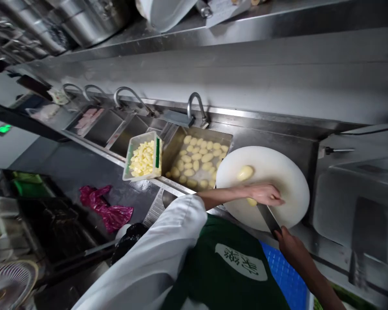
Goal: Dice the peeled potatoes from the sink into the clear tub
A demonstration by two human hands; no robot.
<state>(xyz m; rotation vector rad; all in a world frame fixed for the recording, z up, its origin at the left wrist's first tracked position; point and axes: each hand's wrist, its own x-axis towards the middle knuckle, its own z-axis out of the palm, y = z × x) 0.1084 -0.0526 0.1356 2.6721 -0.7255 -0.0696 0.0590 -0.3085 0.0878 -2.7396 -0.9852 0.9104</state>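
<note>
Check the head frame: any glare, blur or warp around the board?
Head view: heavy wide-angle warp and tilt, straight edges bow; board bright but not blown out; left hand, the potato under it, knife and right hand read sharp; mild glare on the steel wall; fan corner dim and soft.

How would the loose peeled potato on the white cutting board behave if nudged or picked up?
The peeled potato looks rounded and lies free on the flat cutting board, so a nudge would probably roll it. Its bare peeled surface suggests a slippery grip.
</note>
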